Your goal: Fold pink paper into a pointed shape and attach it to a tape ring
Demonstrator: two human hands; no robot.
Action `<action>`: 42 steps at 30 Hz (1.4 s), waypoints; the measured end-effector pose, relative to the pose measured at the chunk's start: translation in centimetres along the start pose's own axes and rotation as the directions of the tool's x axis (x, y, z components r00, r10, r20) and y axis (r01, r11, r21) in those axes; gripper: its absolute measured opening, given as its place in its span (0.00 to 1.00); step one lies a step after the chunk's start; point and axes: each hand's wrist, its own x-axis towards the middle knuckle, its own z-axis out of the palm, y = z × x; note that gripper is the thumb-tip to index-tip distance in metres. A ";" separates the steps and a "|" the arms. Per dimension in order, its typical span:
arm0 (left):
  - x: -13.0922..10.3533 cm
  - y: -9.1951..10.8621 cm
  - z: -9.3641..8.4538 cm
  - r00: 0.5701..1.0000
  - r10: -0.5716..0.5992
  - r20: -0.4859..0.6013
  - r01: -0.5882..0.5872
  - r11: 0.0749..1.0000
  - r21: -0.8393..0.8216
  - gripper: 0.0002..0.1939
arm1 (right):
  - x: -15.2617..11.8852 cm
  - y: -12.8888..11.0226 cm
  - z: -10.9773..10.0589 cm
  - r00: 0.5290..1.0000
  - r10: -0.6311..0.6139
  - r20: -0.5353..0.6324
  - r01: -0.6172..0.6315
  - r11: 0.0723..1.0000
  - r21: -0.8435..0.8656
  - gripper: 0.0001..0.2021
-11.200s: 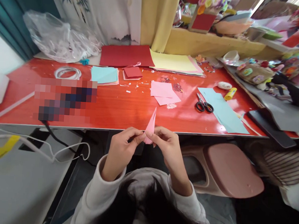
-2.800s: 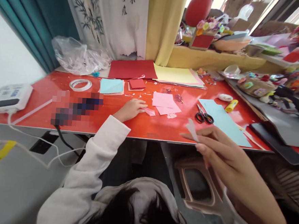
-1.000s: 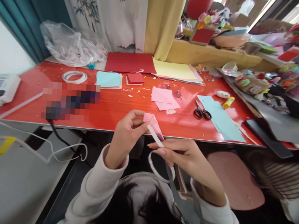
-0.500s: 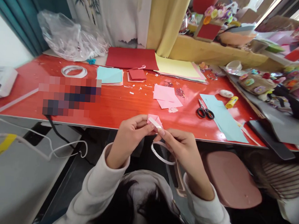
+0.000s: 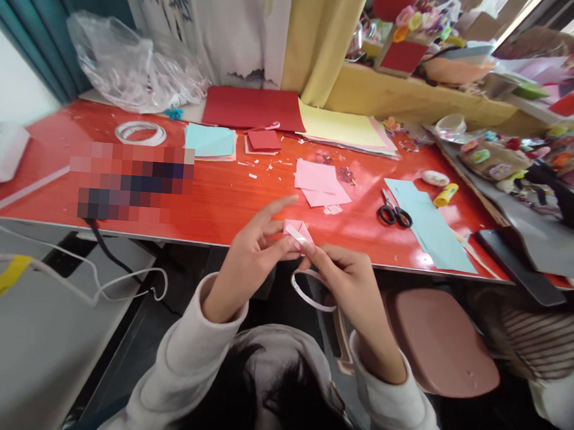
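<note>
My left hand (image 5: pixel 259 255) grips a small folded pink paper (image 5: pixel 293 228) between thumb and fingers, its index finger lifted away and pointing toward the table. A strip of white tape lies across the paper's face. My right hand (image 5: pixel 339 271) pinches the strip near the paper's lower right corner, its thumb and index finger close together. Below the right fingers hangs a roll of white tape (image 5: pixel 311 304), a thin ring in front of the table edge. Both hands are just above the near edge of the red table (image 5: pixel 209 203). The paper's underside is hidden.
Beyond the hands lie pink sheets (image 5: pixel 321 183), black-handled scissors (image 5: pixel 394 214), light blue paper (image 5: pixel 433 228) and a yellow glue stick (image 5: pixel 445 195). Farther back are blue squares (image 5: pixel 209 141), red squares (image 5: pixel 264 141) and another tape roll (image 5: pixel 140 133). A pink chair (image 5: pixel 445 344) stands at right.
My left index finger has lifted off the pink paper and stretched out. The paper and my right hand have barely moved.
</note>
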 end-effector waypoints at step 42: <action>-0.3 -0.9 0.8 0.964 0.129 -0.232 -0.107 0.989 0.107 0.19 | 0.5 0.2 0.6 1.000 0.011 -0.007 -0.012 0.986 -0.167 0.21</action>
